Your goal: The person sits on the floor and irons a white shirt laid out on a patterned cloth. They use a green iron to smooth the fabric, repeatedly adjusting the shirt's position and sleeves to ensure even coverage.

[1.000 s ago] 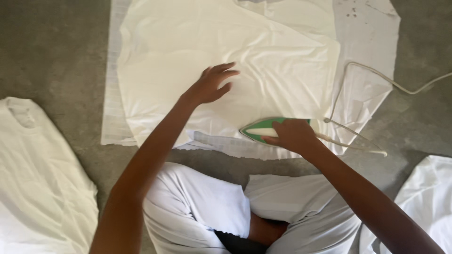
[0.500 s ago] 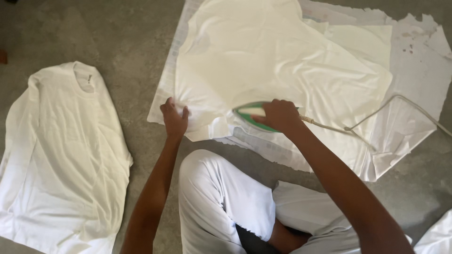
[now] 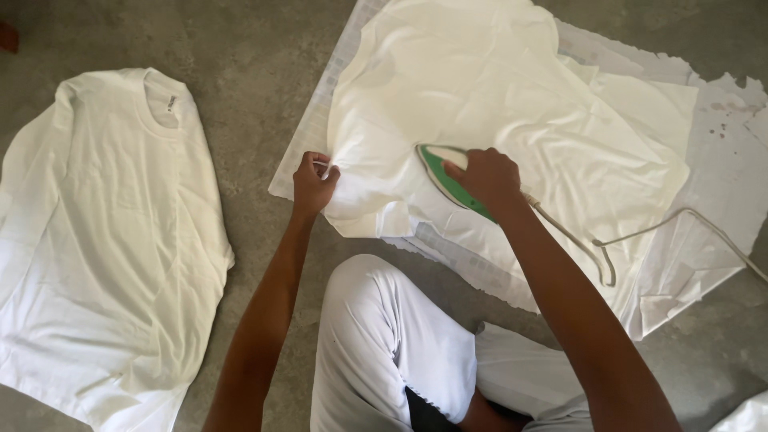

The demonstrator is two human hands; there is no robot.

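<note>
A cream-white garment (image 3: 512, 104) lies spread on a pale checked cloth (image 3: 724, 144) on the concrete floor. My right hand (image 3: 484, 178) grips the handle of a green and white iron (image 3: 438, 170), which rests on the garment's near part. My left hand (image 3: 314, 182) pinches the garment's left edge between closed fingers. The iron's pale cord (image 3: 640, 236) trails off to the right across the cloth.
A white long-sleeved shirt (image 3: 104, 232) lies flat on the floor at the left. My legs in white trousers (image 3: 400, 352) are folded just below the cloth. Another white fabric corner (image 3: 748, 416) shows at the bottom right. Grey concrete (image 3: 256, 72) surrounds everything.
My left hand left the middle of the garment, came back to its left edge and pinched it. The iron slid up the garment. The view swung left, bringing the white shirt into sight.
</note>
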